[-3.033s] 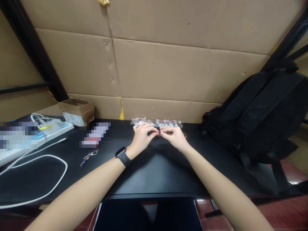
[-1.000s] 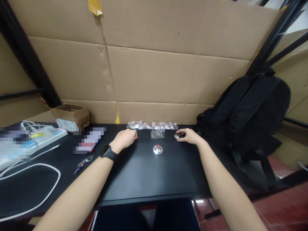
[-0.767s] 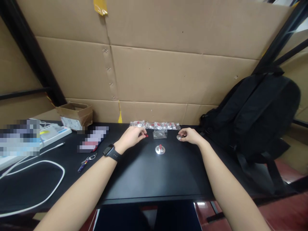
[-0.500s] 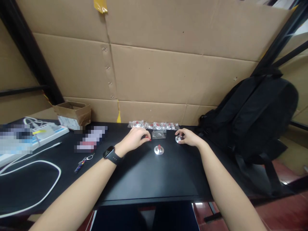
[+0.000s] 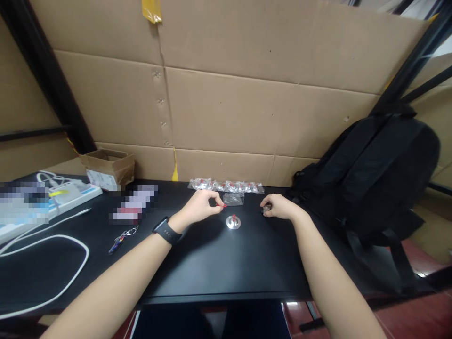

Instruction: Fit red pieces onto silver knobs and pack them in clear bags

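A shiny disc [image 5: 233, 223] lies flat on the black table [image 5: 229, 268], with a red loop [image 5: 233, 217] sticking up from its middle. Neither hand touches it.

The left hand [image 5: 206, 205] is behind the disc and a bit to its left. Its thumb and pointing finger are pinched together on a tiny red bit [image 5: 225, 205]. The right hand [image 5: 280, 206] is to the right of the disc and a bit behind it. Its thumb and fingers are closed around a shiny piece [image 5: 267, 207], but most of that is hidden, so I cannot tell its full shape.

Straight behind the disc lies a clear bag [image 5: 233, 199], and farther back sits a row of shiny packets [image 5: 226, 186].

The disc looks thin, hard and light, and its smooth top may be slippery. The red loop or the rim looks best to grab. The shiny piece seems hard and slick too, so its edge should be a good place to pinch. The red bit must weigh very little and could drop easily; I cannot tell if it bends.
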Action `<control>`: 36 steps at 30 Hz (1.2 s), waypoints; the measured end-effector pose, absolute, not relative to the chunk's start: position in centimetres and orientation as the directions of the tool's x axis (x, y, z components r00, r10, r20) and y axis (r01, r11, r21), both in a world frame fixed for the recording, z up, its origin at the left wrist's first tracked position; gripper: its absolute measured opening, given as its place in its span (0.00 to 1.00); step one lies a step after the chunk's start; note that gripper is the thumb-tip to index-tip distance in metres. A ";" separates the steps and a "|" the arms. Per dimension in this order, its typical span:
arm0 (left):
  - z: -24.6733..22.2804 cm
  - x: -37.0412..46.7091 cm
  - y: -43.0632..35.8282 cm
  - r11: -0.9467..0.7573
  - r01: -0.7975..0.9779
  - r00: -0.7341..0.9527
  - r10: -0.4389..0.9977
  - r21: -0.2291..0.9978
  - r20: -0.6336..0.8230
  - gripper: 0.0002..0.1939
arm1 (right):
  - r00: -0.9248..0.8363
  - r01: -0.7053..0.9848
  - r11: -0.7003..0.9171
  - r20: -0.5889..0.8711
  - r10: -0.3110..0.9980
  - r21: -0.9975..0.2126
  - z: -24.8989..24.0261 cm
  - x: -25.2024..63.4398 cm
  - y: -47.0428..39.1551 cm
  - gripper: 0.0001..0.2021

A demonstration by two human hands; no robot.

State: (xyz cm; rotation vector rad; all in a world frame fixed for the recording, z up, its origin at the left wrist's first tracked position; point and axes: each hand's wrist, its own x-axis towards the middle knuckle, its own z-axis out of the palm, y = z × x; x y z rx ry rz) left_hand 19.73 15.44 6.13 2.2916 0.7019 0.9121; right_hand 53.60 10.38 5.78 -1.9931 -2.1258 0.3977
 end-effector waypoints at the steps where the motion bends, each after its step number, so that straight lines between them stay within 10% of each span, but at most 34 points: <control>1: 6.1 19.7 15.5 -0.701 0.266 0.627 0.647 0.662 0.434 0.02 | -0.073 0.945 0.060 -0.029 0.997 -0.323 5.8 53.6 10.4 0.18; 10: 5.8 19.8 15.7 -0.729 0.264 0.645 0.620 0.632 0.447 0.08 | 0.033 0.974 0.000 0.138 0.990 -0.228 6.4 54.3 9.9 0.18; 21: 5.5 21.1 15.4 -0.446 0.044 0.520 0.774 0.894 0.361 0.14 | -0.195 0.616 0.581 0.612 0.766 -0.531 8.5 44.6 8.1 0.23; 36: 5.7 21.4 14.9 -0.470 -0.048 0.522 0.741 0.881 0.423 0.16 | -0.136 0.295 0.617 0.607 0.783 -0.730 6.5 40.4 8.2 0.20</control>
